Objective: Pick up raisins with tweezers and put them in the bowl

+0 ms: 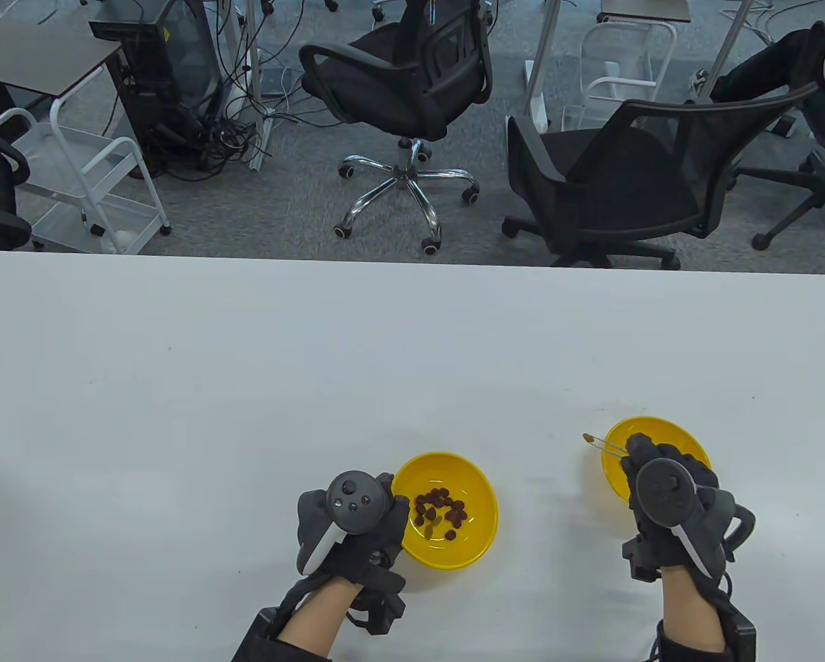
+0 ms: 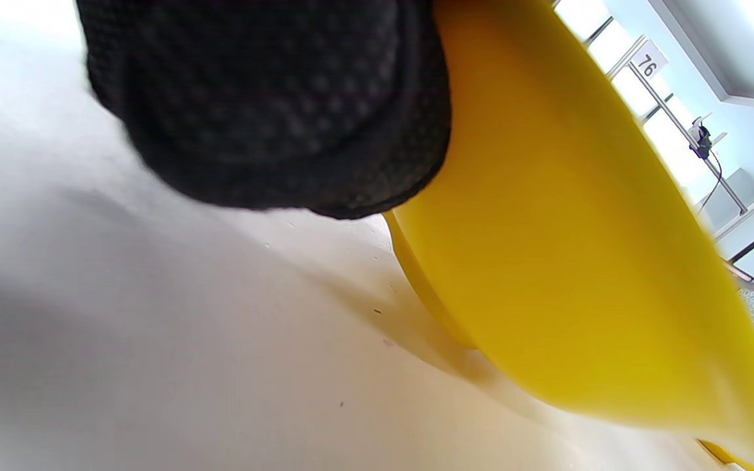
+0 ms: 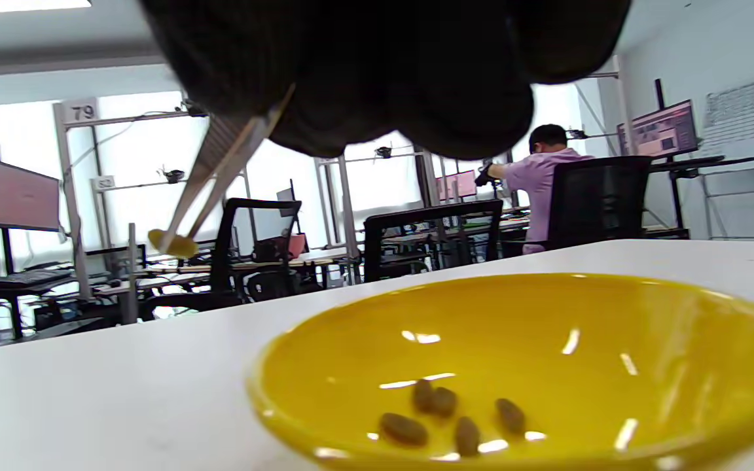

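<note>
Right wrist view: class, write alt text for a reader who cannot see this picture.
Tweezers held by a gloved right hand pinch a yellowish raisin in the air, left of a yellow bowl on a white table. About five brown raisins lie in the bowl; an office with chairs and monitors is behind.

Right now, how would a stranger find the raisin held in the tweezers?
On the white table, go to the right yellow bowl. Just outside its left rim, tweezers from the right hand pinch one pale raisin, alone in the air.
</note>
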A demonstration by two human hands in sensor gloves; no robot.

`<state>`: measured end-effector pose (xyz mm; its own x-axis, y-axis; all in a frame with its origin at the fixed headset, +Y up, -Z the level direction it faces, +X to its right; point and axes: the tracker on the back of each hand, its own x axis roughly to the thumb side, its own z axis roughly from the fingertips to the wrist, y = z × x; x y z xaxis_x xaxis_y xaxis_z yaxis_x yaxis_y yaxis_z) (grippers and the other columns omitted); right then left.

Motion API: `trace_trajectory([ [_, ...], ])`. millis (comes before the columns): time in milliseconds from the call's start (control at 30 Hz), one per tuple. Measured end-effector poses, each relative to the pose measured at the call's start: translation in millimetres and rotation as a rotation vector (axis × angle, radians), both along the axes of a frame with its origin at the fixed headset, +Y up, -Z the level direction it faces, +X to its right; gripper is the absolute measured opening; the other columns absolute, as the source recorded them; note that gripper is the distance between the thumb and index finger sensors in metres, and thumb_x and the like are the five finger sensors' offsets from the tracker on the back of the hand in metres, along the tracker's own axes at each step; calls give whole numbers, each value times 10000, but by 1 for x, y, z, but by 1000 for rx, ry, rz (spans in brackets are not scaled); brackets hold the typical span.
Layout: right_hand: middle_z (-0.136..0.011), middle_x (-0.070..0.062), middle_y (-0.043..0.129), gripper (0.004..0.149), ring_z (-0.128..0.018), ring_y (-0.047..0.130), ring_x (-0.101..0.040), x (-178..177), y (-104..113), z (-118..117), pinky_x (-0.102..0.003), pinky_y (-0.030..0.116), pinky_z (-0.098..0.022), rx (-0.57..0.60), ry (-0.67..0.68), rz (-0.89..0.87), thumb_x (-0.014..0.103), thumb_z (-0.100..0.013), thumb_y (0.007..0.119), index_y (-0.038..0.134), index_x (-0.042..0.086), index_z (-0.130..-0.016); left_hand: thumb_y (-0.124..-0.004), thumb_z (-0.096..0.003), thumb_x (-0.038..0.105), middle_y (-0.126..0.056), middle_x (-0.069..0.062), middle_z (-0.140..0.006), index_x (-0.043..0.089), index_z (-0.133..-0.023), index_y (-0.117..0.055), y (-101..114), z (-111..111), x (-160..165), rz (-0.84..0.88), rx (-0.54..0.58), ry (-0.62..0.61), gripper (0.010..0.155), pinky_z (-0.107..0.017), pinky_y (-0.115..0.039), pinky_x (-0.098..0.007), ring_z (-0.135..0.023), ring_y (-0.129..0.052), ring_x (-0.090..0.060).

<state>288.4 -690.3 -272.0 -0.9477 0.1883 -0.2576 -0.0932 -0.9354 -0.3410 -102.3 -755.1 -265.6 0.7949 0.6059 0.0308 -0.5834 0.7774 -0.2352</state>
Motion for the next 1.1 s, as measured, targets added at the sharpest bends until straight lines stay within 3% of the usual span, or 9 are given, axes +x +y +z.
trace_trajectory([
  [233, -641, -26, 901, 454, -464, 945, -176, 20, -7, -4, -547, 671, -615, -94, -147, 31, 323, -415, 801, 923, 158, -820, -584, -566, 313, -1020, -81, -395, -60, -971, -571, 0, 0, 0, 0, -1, -1, 551, -458, -846, -453, -159, -1025, -115],
  [567, -643, -35, 902, 457, -466, 946, -186, 25, -21, -11, -551, 669, -611, -190, -209, 78, 318, -418, 801, 921, 145, -825, -584, -566, 313, -1020, -82, -396, -60, -971, -569, 0, 0, 1, -1, -3, 0, 551, -459, -846, -452, -160, -1025, -116],
  [867, -646, -38, 899, 463, -465, 947, -185, 18, -16, -9, -551, 671, -608, -150, -191, 102, 320, -420, 799, 915, 142, -831, -584, -566, 313, -1020, -80, -396, -60, -972, -569, 0, 0, 1, -3, -4, -2, 551, -459, -847, -452, -160, -1026, -114],
  [1100, -640, -28, 903, 464, -457, 953, -171, -6, -4, -3, -542, 685, -601, -67, -65, 103, 334, -422, 792, 913, 149, -829, -583, -567, 314, -1020, -80, -397, -60, -972, -568, 0, 0, 1, -2, -2, -1, 551, -460, -846, -451, -162, -1025, -114],
])
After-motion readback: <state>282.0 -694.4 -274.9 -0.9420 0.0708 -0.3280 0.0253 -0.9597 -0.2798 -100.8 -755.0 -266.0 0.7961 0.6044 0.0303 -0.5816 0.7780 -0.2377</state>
